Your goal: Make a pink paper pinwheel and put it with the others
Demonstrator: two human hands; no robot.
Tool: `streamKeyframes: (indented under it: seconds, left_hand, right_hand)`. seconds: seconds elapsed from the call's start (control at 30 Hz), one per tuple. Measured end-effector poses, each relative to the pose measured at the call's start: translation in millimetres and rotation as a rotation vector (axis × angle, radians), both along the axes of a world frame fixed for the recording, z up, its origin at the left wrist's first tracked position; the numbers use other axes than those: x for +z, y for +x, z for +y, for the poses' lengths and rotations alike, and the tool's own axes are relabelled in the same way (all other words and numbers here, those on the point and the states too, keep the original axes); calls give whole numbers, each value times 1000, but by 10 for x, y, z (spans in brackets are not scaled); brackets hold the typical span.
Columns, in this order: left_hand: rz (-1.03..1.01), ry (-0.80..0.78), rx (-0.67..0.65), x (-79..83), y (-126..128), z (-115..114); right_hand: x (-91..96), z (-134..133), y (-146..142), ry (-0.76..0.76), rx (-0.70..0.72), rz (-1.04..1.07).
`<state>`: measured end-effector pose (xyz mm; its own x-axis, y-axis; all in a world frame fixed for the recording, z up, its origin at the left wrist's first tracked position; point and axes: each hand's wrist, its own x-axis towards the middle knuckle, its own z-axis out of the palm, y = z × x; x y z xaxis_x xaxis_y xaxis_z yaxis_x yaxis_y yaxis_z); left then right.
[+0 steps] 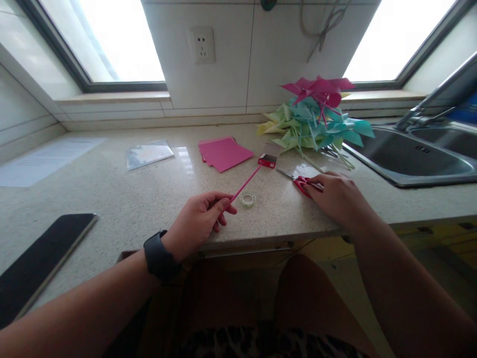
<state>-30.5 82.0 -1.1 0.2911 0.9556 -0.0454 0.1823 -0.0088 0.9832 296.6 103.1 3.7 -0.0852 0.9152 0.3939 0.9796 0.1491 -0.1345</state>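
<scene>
My left hand (203, 216) is closed around the lower end of a thin pink stick (246, 183), which slants up and to the right. Just right of those fingers, a small roll of clear tape (248, 200) lies flat on the counter. At the right, my right hand (337, 196) has its fingers on the red handles of a pair of scissors (301, 185), whose blades point left. A small red box (267, 160) with its flap up sits beyond the stick's tip. Pink paper squares (227, 153) lie stacked to its left.
Pink, blue and yellow-green paper pinwheels (316, 117) are piled at the back right, beside a steel sink (421, 154). A clear plastic packet (149, 154), a printed sheet (44, 159) and a dark tablet-like slab (48, 258) lie on the counter (149, 194) at left.
</scene>
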Motion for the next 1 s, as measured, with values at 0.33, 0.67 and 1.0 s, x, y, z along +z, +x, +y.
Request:
streamKeyframes:
  seconds: [0.33, 0.67, 1.0]
  left_hand:
    - [-93, 113, 49, -5, 9, -51]
    - [-47, 141, 26, 20, 31, -98]
    - [41, 103, 60, 47, 31, -113]
  right_hand:
    - [22, -268, -1218, -262, 366, 898]
    - [-62, -193, -1398, -412, 542, 1163]
    - [-98, -169, -1364, -375, 497, 1139]
